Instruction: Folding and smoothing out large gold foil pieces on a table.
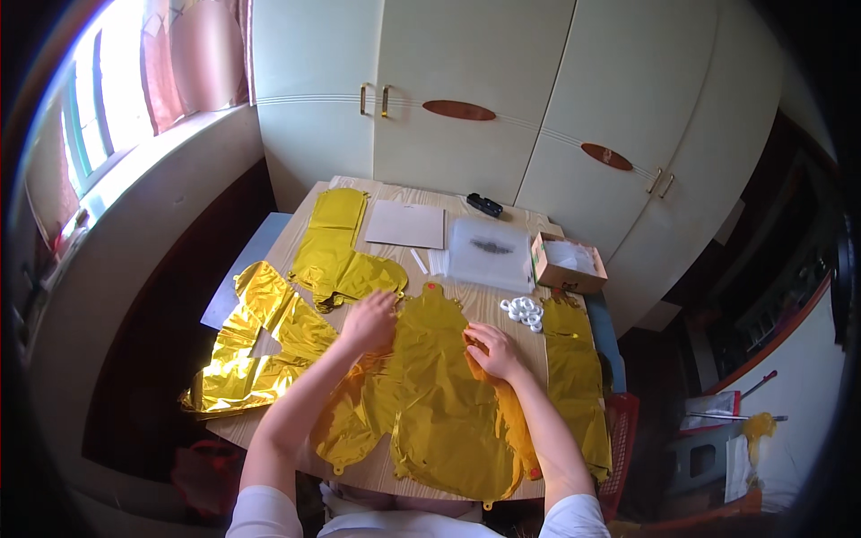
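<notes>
A flat, uninflated gold foil balloon (439,394) lies in the middle of the wooden table (489,305). My left hand (369,321) rests fingers spread on its upper left edge. My right hand (491,350) presses on its right side with fingers bent. More gold foil balloons lie around it: one at the left edge (256,345), one further back (341,260), one along the right edge (576,386).
A cluster of small white rings (524,312) sits right of my hands. Behind are a clear plastic bag (491,251), a beige card sheet (406,224), an open cardboard box (567,263) and a small black object (484,204). Cream wardrobe doors (466,99) stand behind the table.
</notes>
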A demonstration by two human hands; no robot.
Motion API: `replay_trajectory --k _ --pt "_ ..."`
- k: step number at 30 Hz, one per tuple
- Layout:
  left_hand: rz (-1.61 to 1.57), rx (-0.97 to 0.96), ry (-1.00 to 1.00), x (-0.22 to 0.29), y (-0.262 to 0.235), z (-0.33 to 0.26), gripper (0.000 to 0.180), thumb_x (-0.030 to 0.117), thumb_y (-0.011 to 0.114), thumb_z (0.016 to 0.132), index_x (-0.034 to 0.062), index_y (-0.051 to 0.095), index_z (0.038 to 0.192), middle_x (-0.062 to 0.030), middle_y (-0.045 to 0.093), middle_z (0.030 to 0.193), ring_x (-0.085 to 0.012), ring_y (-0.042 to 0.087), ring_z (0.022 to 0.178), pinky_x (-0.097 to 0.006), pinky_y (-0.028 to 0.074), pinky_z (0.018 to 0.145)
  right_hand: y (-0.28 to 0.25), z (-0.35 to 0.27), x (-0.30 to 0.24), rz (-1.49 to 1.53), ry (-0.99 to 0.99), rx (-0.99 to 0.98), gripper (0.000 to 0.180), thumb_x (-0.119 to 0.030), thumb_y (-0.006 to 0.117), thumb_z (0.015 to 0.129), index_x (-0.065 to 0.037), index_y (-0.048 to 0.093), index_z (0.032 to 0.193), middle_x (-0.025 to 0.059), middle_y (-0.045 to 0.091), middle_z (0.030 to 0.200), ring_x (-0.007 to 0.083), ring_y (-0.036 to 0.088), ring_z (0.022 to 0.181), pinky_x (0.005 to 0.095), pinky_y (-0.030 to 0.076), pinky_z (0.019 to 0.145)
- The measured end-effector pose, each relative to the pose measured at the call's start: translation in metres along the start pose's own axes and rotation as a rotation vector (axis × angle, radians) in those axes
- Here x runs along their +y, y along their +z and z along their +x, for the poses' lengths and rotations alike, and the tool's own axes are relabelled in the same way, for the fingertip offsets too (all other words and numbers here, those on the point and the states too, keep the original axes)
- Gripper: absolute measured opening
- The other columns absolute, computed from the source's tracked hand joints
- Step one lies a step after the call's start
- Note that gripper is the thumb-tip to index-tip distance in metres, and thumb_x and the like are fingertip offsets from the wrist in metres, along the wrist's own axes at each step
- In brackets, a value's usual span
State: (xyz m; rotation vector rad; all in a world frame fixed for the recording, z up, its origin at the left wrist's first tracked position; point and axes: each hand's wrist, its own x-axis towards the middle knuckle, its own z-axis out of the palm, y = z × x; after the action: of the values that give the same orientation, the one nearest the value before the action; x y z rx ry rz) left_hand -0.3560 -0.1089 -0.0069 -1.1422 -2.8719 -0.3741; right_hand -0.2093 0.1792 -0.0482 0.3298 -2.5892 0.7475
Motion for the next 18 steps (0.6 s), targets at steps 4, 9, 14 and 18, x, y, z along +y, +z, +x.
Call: replay_trajectory --k 4,9,14,18 --pt "-0.057 0.104 0.063 -0.055 -0.023 0.015 0.039 0.032 0.065 0.085 0.0057 0.061 0.114 -0.0119 0.064 0.116 -0.0295 0.061 0.109 -0.042 0.05 0.088 -0.004 -0.001 0.002 0.076 0.055 0.005 0.035 -0.022 0.066 0.087 -0.009 0.067 0.119 0.01 0.062 0.13 0.0293 0.055 0.123 0.0404 0.042 0.106" --pt "-0.052 0.071 0.145 -0.08 -0.015 0.024 0.022 0.033 0.061 0.086 0.0128 0.069 0.09 -0.0094 0.069 0.085 -0.03 0.068 0.081 -0.044 0.053 0.07 -0.001 0.004 0.007 0.101 0.055 0.037 0.033 -0.023 0.065 0.087 -0.01 0.068 0.117 0.0097 0.062 0.128 0.0287 0.055 0.122 0.0399 0.042 0.105" --pt "-0.006 0.182 0.091 -0.092 -0.004 0.024 0.02 0.031 0.06 0.088 0.0148 0.071 0.085 -0.0099 0.069 0.074 -0.0322 0.067 0.07 -0.044 0.054 0.065 0.003 0.06 -0.03 -0.061 -0.022 0.058 0.029 -0.023 0.063 0.088 -0.011 0.069 0.114 0.0079 0.063 0.126 0.027 0.057 0.118 0.0395 0.043 0.103" --pt "-0.266 0.356 -0.06 -0.088 0.003 0.022 0.019 0.031 0.066 0.084 0.0149 0.074 0.089 -0.0112 0.07 0.078 -0.0322 0.068 0.073 -0.042 0.055 0.068 0.035 0.129 -0.058 -0.102 -0.07 -0.049 0.029 -0.026 0.063 0.088 -0.013 0.068 0.113 0.0058 0.065 0.121 0.0246 0.058 0.115 0.0402 0.042 0.101"
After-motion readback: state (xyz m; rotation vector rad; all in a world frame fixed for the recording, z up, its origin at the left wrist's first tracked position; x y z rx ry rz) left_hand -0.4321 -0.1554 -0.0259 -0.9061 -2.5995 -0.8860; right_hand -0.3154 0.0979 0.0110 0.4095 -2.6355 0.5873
